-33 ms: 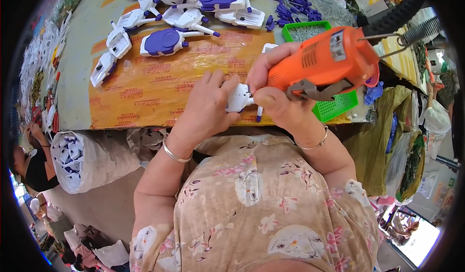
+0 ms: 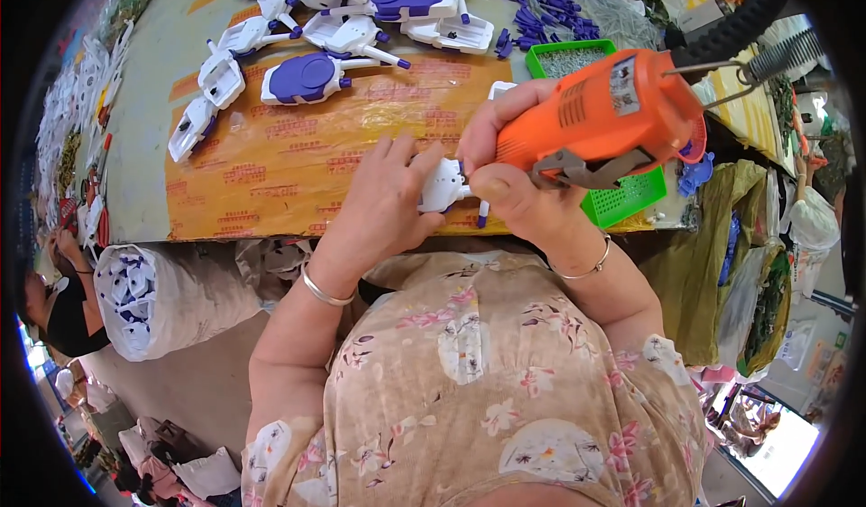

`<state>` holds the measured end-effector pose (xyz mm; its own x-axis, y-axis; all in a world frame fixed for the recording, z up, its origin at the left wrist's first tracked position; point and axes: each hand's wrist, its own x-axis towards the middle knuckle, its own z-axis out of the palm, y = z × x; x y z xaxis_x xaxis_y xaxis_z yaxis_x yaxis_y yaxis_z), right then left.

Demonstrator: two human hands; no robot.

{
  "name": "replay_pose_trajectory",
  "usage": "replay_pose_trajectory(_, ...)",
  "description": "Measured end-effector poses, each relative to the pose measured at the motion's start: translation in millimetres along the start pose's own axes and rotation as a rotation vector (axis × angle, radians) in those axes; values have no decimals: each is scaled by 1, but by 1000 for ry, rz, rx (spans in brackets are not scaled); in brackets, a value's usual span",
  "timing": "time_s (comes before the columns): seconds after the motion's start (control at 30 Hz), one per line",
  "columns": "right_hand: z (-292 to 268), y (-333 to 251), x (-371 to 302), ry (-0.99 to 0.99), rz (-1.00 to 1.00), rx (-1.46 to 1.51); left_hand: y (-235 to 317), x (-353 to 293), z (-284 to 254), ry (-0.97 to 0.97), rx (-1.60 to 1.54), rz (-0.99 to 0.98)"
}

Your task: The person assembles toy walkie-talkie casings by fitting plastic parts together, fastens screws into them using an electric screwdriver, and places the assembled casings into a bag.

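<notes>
My left hand (image 2: pixel 383 191) is closed round a small white plastic part (image 2: pixel 442 187) with holes in its face, pressing it on the tape-covered bench by the near edge. An orange electric screwdriver (image 2: pixel 586 119) lies slantwise in my right hand (image 2: pixel 541 209), thumb and fingers wrapped round its front end. Its tip points at the white part; my fingers hide whether they touch. Just beyond, another white piece (image 2: pixel 501 89) shows partly behind the tool. Left of centre lies a purple-and-white plastic assembly (image 2: pixel 307 78) with a stubby handle.
Several more white-and-purple assemblies (image 2: pixel 410 0) crowd the far side, beside loose purple parts (image 2: pixel 550 6). A green tray of screws (image 2: pixel 568 59) and a second green tray (image 2: pixel 627 198) stand on the right. A black coiled hose (image 2: pixel 740 22) and a spring (image 2: pixel 783 58) run to the screwdriver.
</notes>
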<state>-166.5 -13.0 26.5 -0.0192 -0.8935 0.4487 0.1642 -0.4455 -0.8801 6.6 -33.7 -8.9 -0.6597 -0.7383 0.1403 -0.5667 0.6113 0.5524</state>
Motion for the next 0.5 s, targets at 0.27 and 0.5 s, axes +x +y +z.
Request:
replay_pose_trajectory(0.27, 12, -6, 3, -20, 90, 104, -16, -21, -8, 181, 14, -145)
replay_pose_trajectory(0.5, 24, 6, 16, -123, -34, 5, -10, -24, -12, 91, 85, -227)
